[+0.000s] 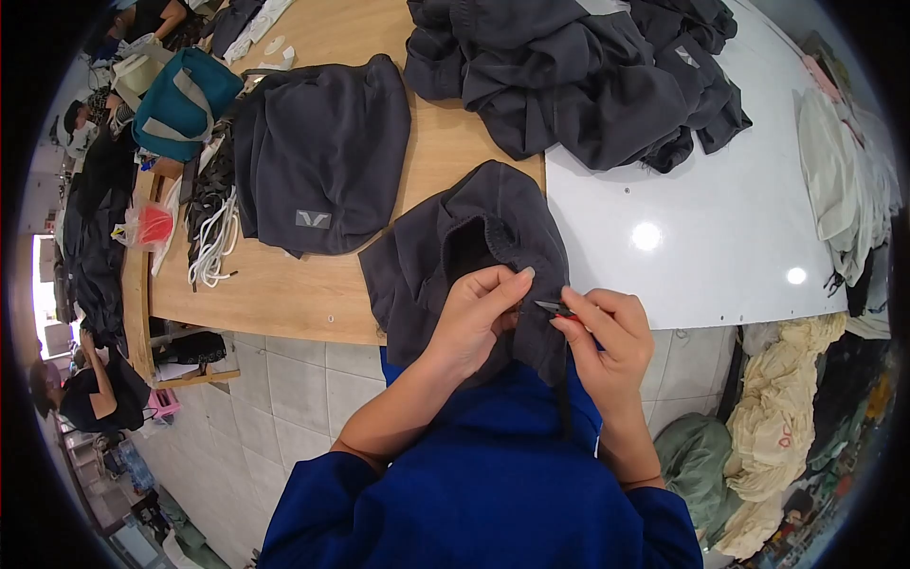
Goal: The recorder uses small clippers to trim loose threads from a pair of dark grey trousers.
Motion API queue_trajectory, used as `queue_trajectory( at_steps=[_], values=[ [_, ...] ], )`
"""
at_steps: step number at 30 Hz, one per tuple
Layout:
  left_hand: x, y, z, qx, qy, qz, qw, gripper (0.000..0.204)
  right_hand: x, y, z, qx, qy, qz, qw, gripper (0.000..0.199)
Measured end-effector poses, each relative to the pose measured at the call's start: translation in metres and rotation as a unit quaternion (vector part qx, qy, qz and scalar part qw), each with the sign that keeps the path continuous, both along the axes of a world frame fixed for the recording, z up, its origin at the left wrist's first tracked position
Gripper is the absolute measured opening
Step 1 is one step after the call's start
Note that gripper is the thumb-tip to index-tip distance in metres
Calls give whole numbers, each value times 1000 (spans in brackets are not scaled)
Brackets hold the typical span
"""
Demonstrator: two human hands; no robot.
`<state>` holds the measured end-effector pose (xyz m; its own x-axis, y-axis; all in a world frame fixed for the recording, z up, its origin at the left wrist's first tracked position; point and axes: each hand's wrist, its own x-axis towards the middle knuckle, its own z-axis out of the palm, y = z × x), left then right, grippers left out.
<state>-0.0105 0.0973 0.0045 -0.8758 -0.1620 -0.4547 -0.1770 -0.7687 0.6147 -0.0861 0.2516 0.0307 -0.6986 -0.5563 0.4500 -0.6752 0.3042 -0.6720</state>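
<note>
A dark grey garment [417,251] with a gathered, elastic-looking opening lies over the table's front edge and hangs down toward me. My left hand [479,318] is closed on its fabric beside that opening, thumb on top. In my right hand [607,337] is a small pair of thread snips [556,309] with pointed metal blades and a red part at the grip. The blade tips are at the cloth, just right of my left thumb. Whether a thread lies between the blades is too small to tell. A dark cord or strip hangs below the garment.
Folded dark garments [322,156] lie left on the wooden table [284,299], near white cords [216,242] and a teal bag [185,104]. More dark garments [578,81] are heaped at the back, partly on the white tabletop [701,237]. Cream cloth [782,408] is piled at right. Other people are at left.
</note>
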Motion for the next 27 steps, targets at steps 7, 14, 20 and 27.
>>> queue_trajectory(
  at_steps=[7,14,20,27],
  values=[
    [-7,0,7,72,-13,27,997,21,-2,9,-2,-50,-154,-36,986,33],
    [-9,-4,3,234,-30,-24,971,38,1,14,-1,-35,-164,-41,985,31],
    [-12,-34,29,276,167,211,923,44,4,17,1,-160,-215,-87,959,38],
    [-23,-10,32,96,214,257,937,33,7,21,-5,-137,-236,-24,962,39]
  ],
)
